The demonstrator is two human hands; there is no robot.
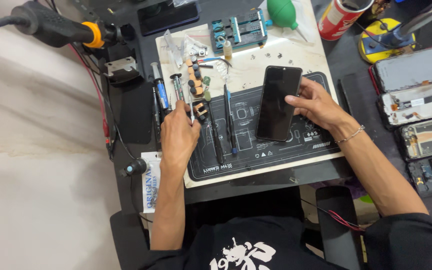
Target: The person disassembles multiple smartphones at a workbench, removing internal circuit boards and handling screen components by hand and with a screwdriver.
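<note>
While the right hand (316,105) grips the black phone (278,103), the left hand (180,131) pinches a thin tool (190,107).

The left hand (179,131) covers the lower end of the thin tool (190,107) it pinches, so the grip cannot be made out. The right hand (317,106) hides the black phone's (278,102) right edge. The red can (340,17) and the opened phones (421,110) run off the picture's edges.
</note>
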